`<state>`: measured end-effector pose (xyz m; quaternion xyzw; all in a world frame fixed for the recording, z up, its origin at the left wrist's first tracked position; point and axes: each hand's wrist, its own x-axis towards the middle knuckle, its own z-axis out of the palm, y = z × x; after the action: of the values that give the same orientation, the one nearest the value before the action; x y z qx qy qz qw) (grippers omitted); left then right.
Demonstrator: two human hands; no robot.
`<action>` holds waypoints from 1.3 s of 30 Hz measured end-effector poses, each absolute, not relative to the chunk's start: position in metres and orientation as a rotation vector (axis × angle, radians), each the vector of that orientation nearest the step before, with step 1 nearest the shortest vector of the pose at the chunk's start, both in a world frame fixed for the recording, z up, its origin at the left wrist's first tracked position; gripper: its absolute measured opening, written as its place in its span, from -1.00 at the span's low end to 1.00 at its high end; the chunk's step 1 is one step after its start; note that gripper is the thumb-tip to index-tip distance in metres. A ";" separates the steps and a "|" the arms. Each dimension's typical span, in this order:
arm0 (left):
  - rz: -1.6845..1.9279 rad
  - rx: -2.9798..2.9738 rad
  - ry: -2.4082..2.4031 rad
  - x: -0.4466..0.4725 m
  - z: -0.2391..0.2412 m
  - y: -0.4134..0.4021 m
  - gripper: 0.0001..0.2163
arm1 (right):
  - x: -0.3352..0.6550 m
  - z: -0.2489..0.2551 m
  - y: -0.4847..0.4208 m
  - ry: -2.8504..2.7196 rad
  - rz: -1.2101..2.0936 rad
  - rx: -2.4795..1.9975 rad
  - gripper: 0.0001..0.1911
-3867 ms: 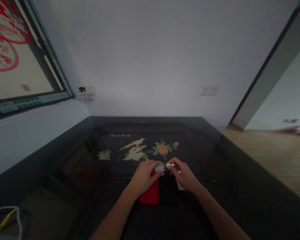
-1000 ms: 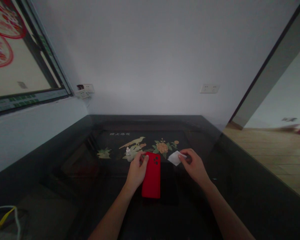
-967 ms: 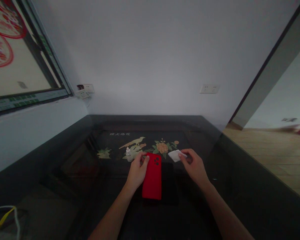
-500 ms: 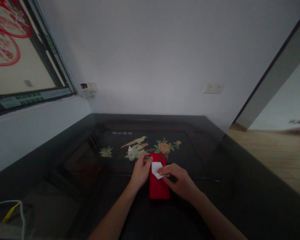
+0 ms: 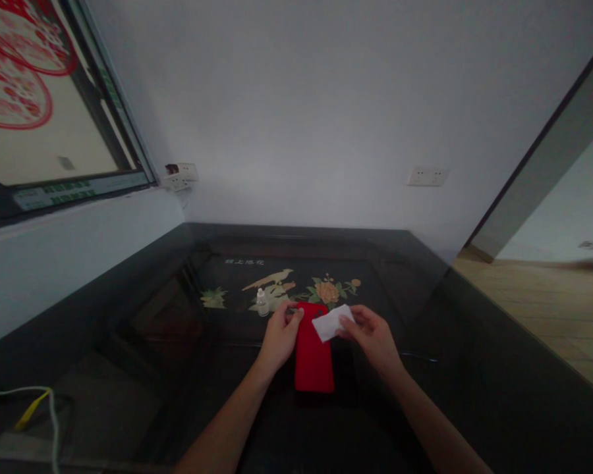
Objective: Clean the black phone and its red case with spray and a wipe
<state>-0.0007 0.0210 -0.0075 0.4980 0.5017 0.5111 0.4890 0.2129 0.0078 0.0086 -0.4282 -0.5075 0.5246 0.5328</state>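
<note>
A phone in a red case [image 5: 314, 365] lies back up on the dark glossy table, its camera end away from me. My left hand [image 5: 281, 336] grips the phone's upper left edge between thumb and fingers. Pinched in my right hand [image 5: 373, 336] is a folded white wipe or tissue [image 5: 332, 322], held over the upper right part of the phone and hiding some of the camera area. Whether the wipe touches the case I cannot tell. Just beyond my left hand stands a small clear bottle with a white cap [image 5: 261, 303].
The black table [image 5: 390, 428] has a bird and flower picture on its top. A white cable [image 5: 54, 421] and a yellow strip [image 5: 31, 411] lie at the near left. Wall sockets [image 5: 427, 176] are behind the table, and a window [image 5: 69, 118] is at the left.
My right hand has moved right and up with the white wipe, which lay over the phone's middle and now shows more spread out. My left hand keeps its hold on the phone.
</note>
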 end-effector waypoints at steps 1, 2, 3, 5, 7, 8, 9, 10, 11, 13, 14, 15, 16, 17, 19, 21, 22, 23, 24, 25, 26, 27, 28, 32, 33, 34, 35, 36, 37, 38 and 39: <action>1.230 1.202 1.210 0.000 -0.007 0.020 -0.67 | 0.217 0.009 0.012 -1.155 1.132 -1.039 -0.60; 1.218 1.195 1.202 0.001 -0.006 0.019 -0.66 | 0.221 0.009 0.014 -1.123 1.044 -1.058 -0.60; 1.210 1.190 1.195 0.002 -0.006 0.019 -0.65 | 0.224 0.009 0.016 -1.106 0.979 -1.074 -0.60; 1.191 1.186 1.177 0.004 -0.006 0.018 -0.64 | 0.227 0.010 0.015 -1.132 0.926 -1.079 -0.61; 1.163 1.185 1.152 0.006 -0.007 0.017 -0.64 | 0.225 0.010 0.012 -1.205 0.937 -1.050 -0.65; 1.153 1.183 1.139 0.006 -0.009 0.017 -0.64 | 0.222 0.010 0.010 -1.255 0.951 -1.033 -0.67; 1.148 1.186 1.129 0.006 -0.010 0.018 -0.65 | 0.219 0.009 0.007 -1.315 0.961 -1.020 -0.71; 1.147 1.198 1.126 0.006 -0.011 0.018 -0.65 | 0.215 0.008 0.005 -1.385 0.961 -1.012 -0.74; 1.155 1.215 1.135 0.006 -0.012 0.019 -0.65 | 0.212 0.007 0.002 -1.465 0.951 -1.007 -0.79; 1.179 1.250 1.165 0.005 -0.013 0.020 -0.65 | 0.207 0.005 -0.002 -1.641 0.938 -0.978 -0.88; 1.191 1.263 1.179 0.005 -0.014 0.020 -0.65 | 0.206 0.005 -0.004 -1.720 0.946 -0.953 -0.92; 1.204 1.268 1.189 0.004 -0.014 0.021 -0.64 | 0.205 0.006 -0.006 -1.783 0.965 -0.925 -0.94; 1.217 1.264 1.196 0.004 -0.014 0.022 -0.64 | 0.205 0.007 -0.008 -1.829 0.991 -0.900 -0.94; 1.228 1.256 1.203 0.003 -0.014 0.022 -0.64 | 0.206 0.009 -0.011 -1.861 1.012 -0.884 -0.93; 1.243 1.237 1.234 0.002 -0.014 0.023 -0.64 | 0.207 0.013 -0.015 -1.917 1.030 -0.899 -0.92; 1.248 1.213 1.266 0.001 -0.013 0.023 -0.64 | 0.207 0.018 -0.018 -1.974 1.079 -0.946 -0.91; 1.253 1.203 1.274 0.001 -0.012 0.023 -0.65 | 0.208 0.019 -0.020 -1.988 1.142 -0.964 -0.89; 1.261 1.193 1.276 0.001 -0.012 0.023 -0.65 | 0.208 0.019 -0.021 -1.983 1.229 -0.974 -0.87; 1.271 1.184 1.275 0.000 -0.012 0.023 -0.66 | 0.208 0.019 -0.022 -1.961 1.342 -0.975 -0.84; 1.278 1.179 1.271 0.000 -0.011 0.023 -0.66 | 0.208 0.017 -0.022 -1.923 1.466 -0.970 -0.80; 1.282 1.178 1.272 0.000 -0.011 0.023 -0.67 | 0.209 0.016 -0.022 -1.877 1.587 -0.960 -0.76; 1.283 1.179 1.273 0.000 -0.012 0.023 -0.68 | 0.209 0.014 -0.021 -1.830 1.691 -0.942 -0.73; 1.283 1.180 1.271 0.000 -0.013 0.024 -0.68 | 0.210 0.012 -0.020 -1.782 1.777 -0.915 -0.69; 1.282 1.155 1.220 -0.001 -0.018 0.025 -0.71 | 0.215 0.014 -0.015 -1.583 1.879 -0.790 -0.62; 1.285 1.149 1.211 -0.001 -0.019 0.026 -0.72 | 0.216 0.015 -0.013 -1.533 1.857 -0.783 -0.61; 1.296 1.141 1.210 -0.001 -0.020 0.026 -0.72 | 0.217 0.017 -0.012 -1.484 1.819 -0.791 -0.61; 1.317 1.127 1.211 -0.001 -0.021 0.026 -0.73 | 0.217 0.018 -0.009 -1.439 1.769 -0.812 -0.61; 1.344 1.106 1.208 -0.001 -0.021 0.026 -0.74 | 0.218 0.019 -0.007 -1.400 1.712 -0.842 -0.61; 1.366 1.072 1.194 0.000 -0.021 0.025 -0.74 | 0.218 0.019 -0.004 -1.363 1.654 -0.880 -0.61; 1.365 1.017 1.160 0.000 -0.020 0.025 -0.74 | 0.218 0.018 -0.002 -1.325 1.598 -0.920 -0.60; 1.338 0.952 1.113 0.000 -0.018 0.025 -0.72 | 0.218 0.017 0.001 -1.286 1.547 -0.962 -0.59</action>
<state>0.0002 0.0250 -0.0184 0.4019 0.4695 0.5645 0.5472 0.2184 0.0013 0.0167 -0.3875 -0.5178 0.6230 0.4400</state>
